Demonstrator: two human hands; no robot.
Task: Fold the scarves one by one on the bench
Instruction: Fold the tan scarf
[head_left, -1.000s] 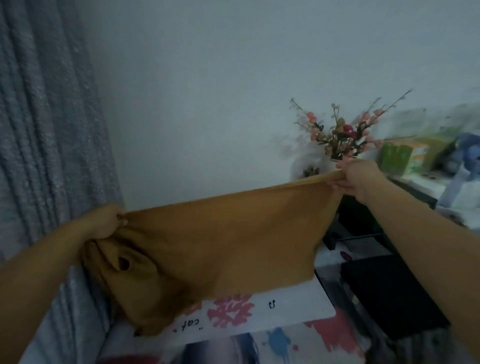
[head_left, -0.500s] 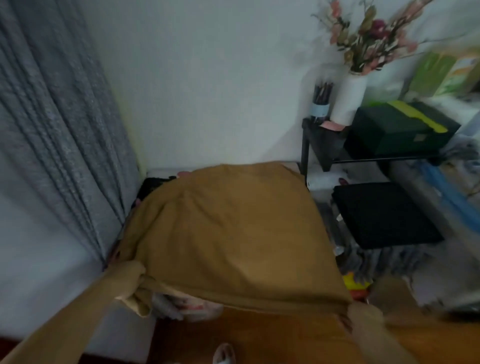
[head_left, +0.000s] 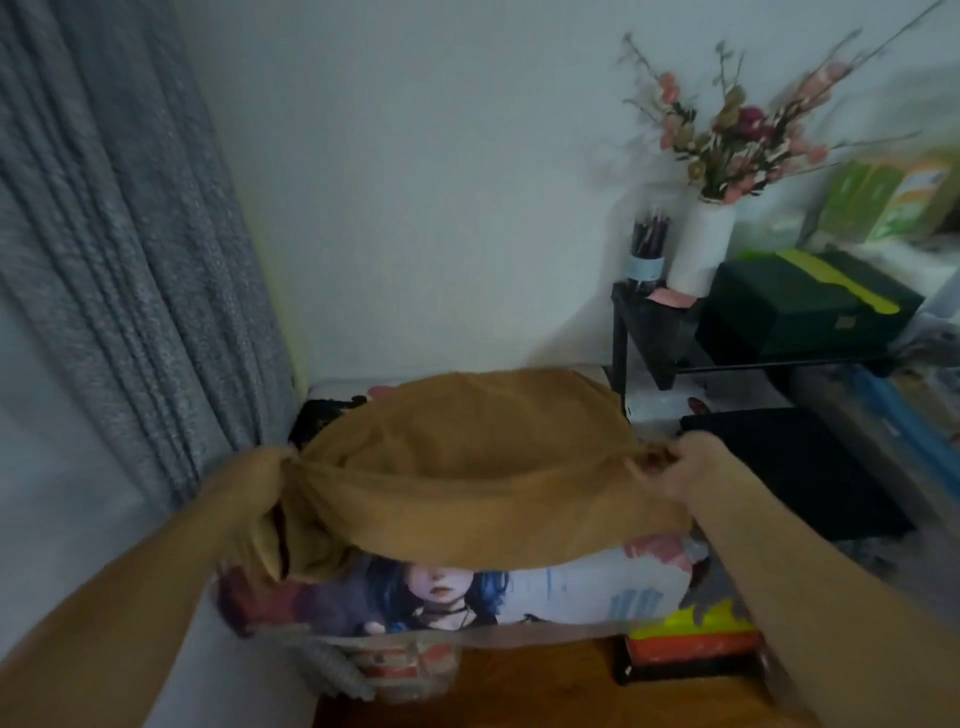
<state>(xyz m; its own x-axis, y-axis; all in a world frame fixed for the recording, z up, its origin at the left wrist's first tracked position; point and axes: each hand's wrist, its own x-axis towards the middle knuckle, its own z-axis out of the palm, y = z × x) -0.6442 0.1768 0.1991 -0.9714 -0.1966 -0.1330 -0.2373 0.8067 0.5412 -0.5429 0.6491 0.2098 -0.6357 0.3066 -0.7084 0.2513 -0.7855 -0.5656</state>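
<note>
Both hands lift the mustard-brown soft cloth scarf (head_left: 467, 467) off the desk (head_left: 571, 587); left hand (head_left: 260, 483) and right hand (head_left: 685, 467) pinch its ends, stretched sideways between them.

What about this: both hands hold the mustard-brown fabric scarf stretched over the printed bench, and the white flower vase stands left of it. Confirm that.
Not quite. The head view shows the white flower vase to the right. Both the left hand and right hand do hold the mustard-brown fabric scarf over the printed bench.

White wall (head_left: 426, 182) at back, grey curtain (head_left: 119, 249) on left, black shelf (head_left: 654, 332) w/ flower vase (head_left: 698, 254) at right, wood floor (head_left: 519, 691), dim light.
</note>
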